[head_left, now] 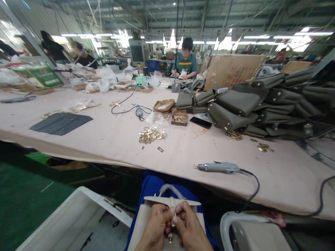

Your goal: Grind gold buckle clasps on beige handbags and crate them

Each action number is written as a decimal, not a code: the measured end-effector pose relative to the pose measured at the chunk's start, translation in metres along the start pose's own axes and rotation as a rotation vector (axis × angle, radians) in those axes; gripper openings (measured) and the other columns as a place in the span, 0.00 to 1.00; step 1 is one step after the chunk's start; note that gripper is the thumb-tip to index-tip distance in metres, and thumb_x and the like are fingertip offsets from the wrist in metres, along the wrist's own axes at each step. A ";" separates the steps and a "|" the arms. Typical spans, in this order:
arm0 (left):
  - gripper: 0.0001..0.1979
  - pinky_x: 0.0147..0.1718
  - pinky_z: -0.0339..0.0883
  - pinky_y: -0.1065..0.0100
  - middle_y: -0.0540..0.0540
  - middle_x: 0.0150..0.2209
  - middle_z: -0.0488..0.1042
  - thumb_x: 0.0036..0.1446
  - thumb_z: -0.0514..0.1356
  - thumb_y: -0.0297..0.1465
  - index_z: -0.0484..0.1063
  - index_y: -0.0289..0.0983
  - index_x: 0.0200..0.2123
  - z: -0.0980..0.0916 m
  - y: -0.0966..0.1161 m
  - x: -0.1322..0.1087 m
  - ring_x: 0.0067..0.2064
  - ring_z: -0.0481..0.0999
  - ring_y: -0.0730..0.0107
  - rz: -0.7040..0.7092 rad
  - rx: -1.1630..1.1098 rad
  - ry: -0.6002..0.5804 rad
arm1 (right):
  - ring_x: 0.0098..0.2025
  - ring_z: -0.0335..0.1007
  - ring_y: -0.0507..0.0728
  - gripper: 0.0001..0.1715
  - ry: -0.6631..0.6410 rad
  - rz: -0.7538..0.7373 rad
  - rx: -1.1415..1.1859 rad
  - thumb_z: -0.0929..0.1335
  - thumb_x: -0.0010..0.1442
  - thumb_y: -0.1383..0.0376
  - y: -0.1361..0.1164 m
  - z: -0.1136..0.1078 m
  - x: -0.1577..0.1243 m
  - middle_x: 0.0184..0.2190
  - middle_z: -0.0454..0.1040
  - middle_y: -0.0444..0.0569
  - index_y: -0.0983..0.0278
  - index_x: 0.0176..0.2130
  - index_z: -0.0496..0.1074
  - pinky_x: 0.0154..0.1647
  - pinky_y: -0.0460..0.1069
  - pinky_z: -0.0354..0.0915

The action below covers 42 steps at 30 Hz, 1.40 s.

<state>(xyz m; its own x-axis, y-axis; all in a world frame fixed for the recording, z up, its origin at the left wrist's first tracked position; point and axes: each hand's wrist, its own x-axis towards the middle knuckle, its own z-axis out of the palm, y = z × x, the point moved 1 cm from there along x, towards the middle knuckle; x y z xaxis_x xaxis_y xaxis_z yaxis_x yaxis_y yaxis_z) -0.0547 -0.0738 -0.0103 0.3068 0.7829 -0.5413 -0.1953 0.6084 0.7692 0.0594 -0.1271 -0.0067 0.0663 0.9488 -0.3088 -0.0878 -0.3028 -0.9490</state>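
Note:
A cream handbag (pixel 142 219) rests on the lap, its looped handle (pixel 171 188) wrapped in clear plastic. At the front of the bag, my left hand (pixel 158 221) and my right hand (pixel 188 223) meet with fingers pinched together on its narrow closure strap (pixel 172 201). A small gold metal part shows between the fingertips, though its details are hidden. Just below the hands, a gold lock fitting (pixel 170 238) sits on the bag front. The grey electric screwdriver (pixel 218 167) lies on the table to the right, touched by neither hand.
On the table (pixel 117 146) are a pile of gold metal plates (pixel 150 135), a small box of hardware (pixel 179 118), a phone (pixel 201 122) and stacked dark olive bags (pixel 240 101). White bins (pixel 78 209) flank the lap. A co-worker (pixel 185 61) sits across.

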 end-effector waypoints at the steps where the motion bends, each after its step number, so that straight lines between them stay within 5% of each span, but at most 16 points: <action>1: 0.27 0.15 0.43 0.75 0.52 0.16 0.63 0.37 0.76 0.48 0.71 0.32 0.22 -0.001 -0.001 0.001 0.16 0.54 0.83 -0.001 -0.001 -0.013 | 0.20 0.64 0.50 0.22 0.000 0.002 0.018 0.69 0.59 0.47 -0.001 0.000 0.000 0.27 0.72 0.44 0.60 0.39 0.64 0.20 0.44 0.60; 7: 0.30 0.15 0.42 0.76 0.53 0.15 0.61 0.31 0.77 0.52 0.72 0.31 0.21 -0.005 -0.006 0.007 0.16 0.54 0.84 -0.039 -0.016 0.030 | 0.26 0.71 0.55 0.29 -0.015 0.028 0.119 0.72 0.53 0.41 -0.005 0.000 0.000 0.26 0.72 0.46 0.60 0.37 0.64 0.27 0.48 0.67; 16: 0.35 0.13 0.41 0.76 0.54 0.13 0.59 0.25 0.76 0.57 0.73 0.31 0.20 -0.015 -0.024 0.023 0.14 0.50 0.84 -0.030 -0.004 0.077 | 0.26 0.68 0.53 0.22 0.114 -0.076 0.020 0.74 0.53 0.50 0.013 -0.007 0.007 0.25 0.69 0.43 0.62 0.35 0.67 0.29 0.46 0.64; 18: 0.35 0.13 0.40 0.76 0.54 0.13 0.58 0.23 0.77 0.57 0.72 0.32 0.20 -0.016 -0.027 0.026 0.14 0.50 0.84 -0.039 -0.020 0.092 | 0.25 0.66 0.53 0.17 0.138 -0.182 -0.127 0.73 0.55 0.52 0.009 -0.013 0.006 0.25 0.67 0.43 0.62 0.36 0.70 0.27 0.46 0.62; 23: 0.30 0.13 0.42 0.76 0.56 0.13 0.57 0.25 0.78 0.50 0.70 0.34 0.20 -0.015 -0.021 0.027 0.14 0.51 0.84 -0.128 -0.138 0.037 | 0.32 0.71 0.55 0.13 0.012 -0.713 -0.612 0.71 0.60 0.60 -0.010 -0.020 0.006 0.41 0.73 0.51 0.56 0.46 0.78 0.30 0.46 0.66; 27: 0.22 0.14 0.45 0.77 0.56 0.13 0.57 0.33 0.77 0.39 0.68 0.34 0.19 -0.010 -0.004 0.022 0.15 0.55 0.81 -0.224 -0.243 -0.003 | 0.31 0.70 0.54 0.13 0.086 -0.914 -0.881 0.65 0.66 0.71 -0.018 -0.016 0.010 0.32 0.74 0.49 0.57 0.43 0.77 0.29 0.45 0.64; 31: 0.18 0.13 0.44 0.78 0.53 0.16 0.62 0.46 0.70 0.40 0.67 0.35 0.20 -0.008 0.004 0.016 0.15 0.57 0.80 -0.330 -0.229 0.038 | 0.30 0.68 0.54 0.11 0.135 -1.027 -0.812 0.63 0.68 0.72 -0.024 -0.013 0.017 0.29 0.71 0.49 0.62 0.40 0.73 0.30 0.47 0.62; 33: 0.23 0.12 0.44 0.77 0.52 0.15 0.62 0.49 0.68 0.47 0.65 0.36 0.19 -0.009 0.006 0.010 0.14 0.56 0.79 -0.142 -0.029 0.147 | 0.31 0.66 0.54 0.12 0.143 -0.991 -0.732 0.61 0.69 0.71 -0.031 -0.015 0.021 0.29 0.69 0.49 0.63 0.39 0.72 0.30 0.47 0.61; 37: 0.20 0.22 0.66 0.74 0.47 0.26 0.74 0.53 0.68 0.48 0.74 0.36 0.31 -0.005 0.021 -0.011 0.23 0.70 0.72 0.520 0.332 0.295 | 0.31 0.65 0.53 0.15 0.103 -0.794 -0.579 0.60 0.71 0.69 -0.053 -0.020 0.027 0.29 0.67 0.47 0.63 0.35 0.70 0.31 0.48 0.59; 40: 0.19 0.31 0.74 0.69 0.39 0.42 0.80 0.61 0.64 0.43 0.76 0.36 0.48 0.005 0.035 -0.021 0.31 0.78 0.66 0.651 0.450 0.168 | 0.31 0.65 0.53 0.15 0.051 -0.648 -0.508 0.62 0.70 0.66 -0.072 -0.024 0.030 0.29 0.68 0.46 0.63 0.31 0.70 0.33 0.48 0.59; 42: 0.18 0.33 0.75 0.67 0.39 0.39 0.82 0.63 0.61 0.42 0.79 0.36 0.47 0.011 0.041 -0.018 0.33 0.81 0.62 0.625 0.481 0.068 | 0.32 0.66 0.53 0.15 0.032 -0.559 -0.481 0.64 0.69 0.64 -0.080 -0.027 0.035 0.29 0.69 0.45 0.64 0.30 0.71 0.35 0.48 0.60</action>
<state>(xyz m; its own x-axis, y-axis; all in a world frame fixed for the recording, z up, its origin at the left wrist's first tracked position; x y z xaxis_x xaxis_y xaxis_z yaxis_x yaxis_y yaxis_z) -0.0583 -0.0648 0.0345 0.2127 0.9766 0.0317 0.1157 -0.0574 0.9916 0.0957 -0.0720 0.0566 0.0026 0.9722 0.2341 0.4127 0.2122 -0.8858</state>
